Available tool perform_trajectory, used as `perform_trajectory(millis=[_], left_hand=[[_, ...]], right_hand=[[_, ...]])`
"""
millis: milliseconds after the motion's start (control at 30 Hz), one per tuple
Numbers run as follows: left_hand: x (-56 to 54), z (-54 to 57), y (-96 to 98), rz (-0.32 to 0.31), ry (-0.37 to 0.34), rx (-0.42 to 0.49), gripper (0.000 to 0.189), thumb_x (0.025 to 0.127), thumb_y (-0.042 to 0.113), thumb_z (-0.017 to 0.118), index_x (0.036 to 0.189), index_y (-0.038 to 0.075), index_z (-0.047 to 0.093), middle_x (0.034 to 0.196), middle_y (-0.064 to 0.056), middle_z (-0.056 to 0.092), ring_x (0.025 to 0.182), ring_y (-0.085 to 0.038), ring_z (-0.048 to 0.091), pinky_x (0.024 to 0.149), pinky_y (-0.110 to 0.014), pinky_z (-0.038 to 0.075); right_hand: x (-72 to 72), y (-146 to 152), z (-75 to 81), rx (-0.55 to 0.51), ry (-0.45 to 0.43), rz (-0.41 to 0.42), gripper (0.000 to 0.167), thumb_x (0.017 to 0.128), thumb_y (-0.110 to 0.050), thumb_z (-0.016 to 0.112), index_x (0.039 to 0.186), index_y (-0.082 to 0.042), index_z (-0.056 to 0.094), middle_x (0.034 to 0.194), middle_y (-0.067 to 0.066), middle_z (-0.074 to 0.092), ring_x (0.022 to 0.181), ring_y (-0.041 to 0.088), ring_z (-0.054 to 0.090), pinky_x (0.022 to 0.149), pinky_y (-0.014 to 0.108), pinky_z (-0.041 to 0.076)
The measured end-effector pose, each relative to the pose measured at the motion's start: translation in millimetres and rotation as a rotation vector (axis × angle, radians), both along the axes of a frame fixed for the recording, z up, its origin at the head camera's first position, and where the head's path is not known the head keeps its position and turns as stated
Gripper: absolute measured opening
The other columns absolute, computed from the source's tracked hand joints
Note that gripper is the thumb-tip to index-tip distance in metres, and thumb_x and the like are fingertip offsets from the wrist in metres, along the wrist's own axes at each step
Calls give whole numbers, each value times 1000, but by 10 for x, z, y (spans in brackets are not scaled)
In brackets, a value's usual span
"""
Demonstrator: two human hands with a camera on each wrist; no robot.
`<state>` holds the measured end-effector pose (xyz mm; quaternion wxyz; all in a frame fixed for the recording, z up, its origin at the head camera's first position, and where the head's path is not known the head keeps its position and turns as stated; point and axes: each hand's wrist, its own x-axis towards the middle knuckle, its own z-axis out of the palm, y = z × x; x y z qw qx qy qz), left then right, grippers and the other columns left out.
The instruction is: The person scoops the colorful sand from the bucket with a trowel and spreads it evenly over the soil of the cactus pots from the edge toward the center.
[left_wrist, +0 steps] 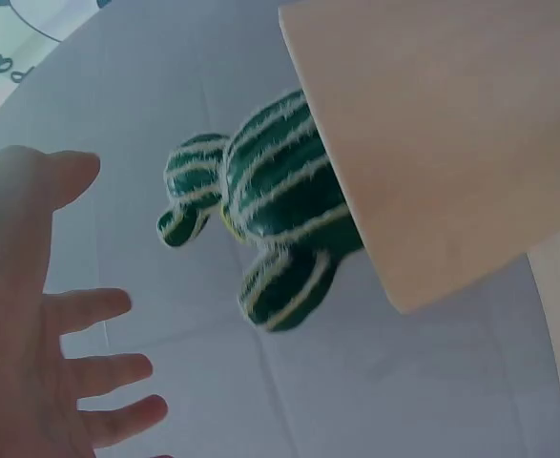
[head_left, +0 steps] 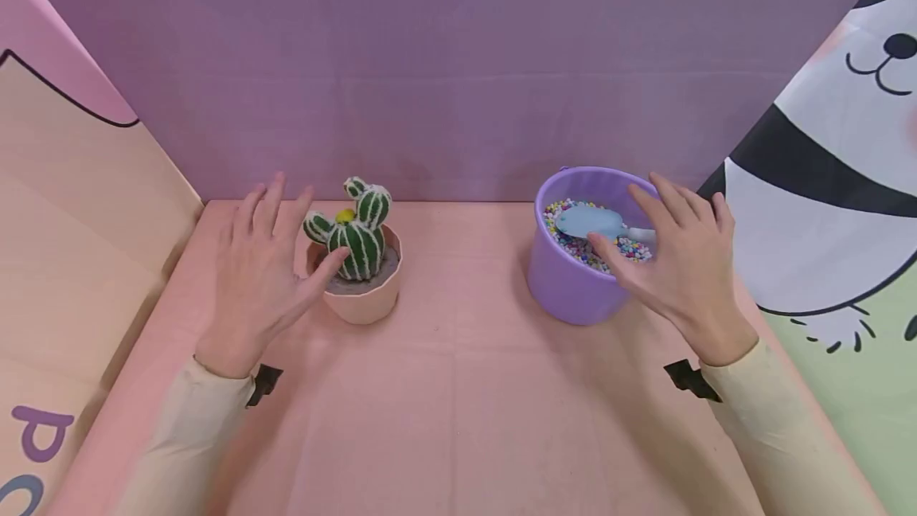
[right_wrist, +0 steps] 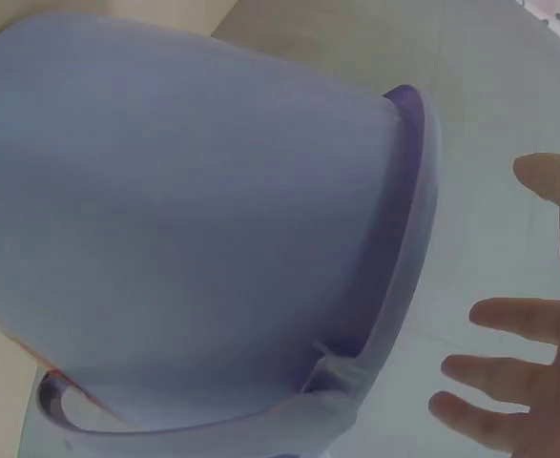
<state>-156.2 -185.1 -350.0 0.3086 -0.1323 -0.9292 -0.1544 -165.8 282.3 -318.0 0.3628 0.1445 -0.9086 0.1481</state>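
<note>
My left hand [head_left: 261, 285] is raised with its fingers spread, to the left of a potted cactus [head_left: 358, 253]. This cactus is green with white fuzzy stripes and a yellow bloom, in a peach faceted pot [head_left: 364, 307]. In the left wrist view, a gap shows between the fingers and the cactus [left_wrist: 284, 176]. At the right, my right hand [head_left: 688, 269] hovers by a purple bucket [head_left: 573, 293], holding nothing. Inside, a light blue toy shovel [head_left: 591, 221] lies on small multicoloured pebbles [head_left: 582, 252]; the hand hides the end of its pale handle.
Pink cloth [head_left: 451, 388] covers the table. A purple backdrop [head_left: 458, 70] rises behind it, with printed panels at both sides, one showing a panda [head_left: 824, 197]. In the right wrist view, the bucket's carrying handle [right_wrist: 175, 439] hangs along its side.
</note>
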Motion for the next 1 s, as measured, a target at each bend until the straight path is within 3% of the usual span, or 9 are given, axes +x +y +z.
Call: perform_trajectory(millis=[133,233,400,567,767,1000], left_hand=[[-18,-3,66,-63,93,82,77,93,55,65,152,7,56,162,-23,48,142,-49,47,117,-66,38],[-28,4,128,-116,169,127,71,94,48,68,149,4,58,157,-23,54,136,-49,52,115,-63,42],[-20,16,258,-192,222,203,56,92,34,74,140,6,64,147,-20,62,132,-45,58,109,-59,48],[-27,12,388,-230,216,240,51,89,29,77,133,5,68,143,-18,65,125,-44,61,104,-58,52],[-11,10,531,-271,175,259,54,89,27,78,137,5,67,144,-18,65,124,-42,62,101,-56,54],[10,-16,740,-342,128,231,56,90,28,80,140,8,66,149,-19,60,133,-43,58,104,-59,55]], right_hand=[[-26,26,9,-20,92,41,67,82,-54,72,126,-3,76,137,24,71,116,53,63,105,73,40],[-41,65,27,-46,131,69,59,82,-45,76,121,-2,78,129,23,74,110,52,67,92,70,46],[-17,132,53,-91,99,96,48,83,-31,81,120,-1,79,129,23,75,112,51,68,93,68,49],[29,169,67,-126,41,91,46,82,-26,83,123,-3,79,134,20,73,119,50,66,96,68,47],[49,186,70,-133,10,86,47,83,-25,83,125,-4,79,136,20,72,119,49,65,97,66,46],[45,222,51,-130,-2,85,49,81,-22,86,126,-4,78,135,20,73,117,48,65,96,63,46]])
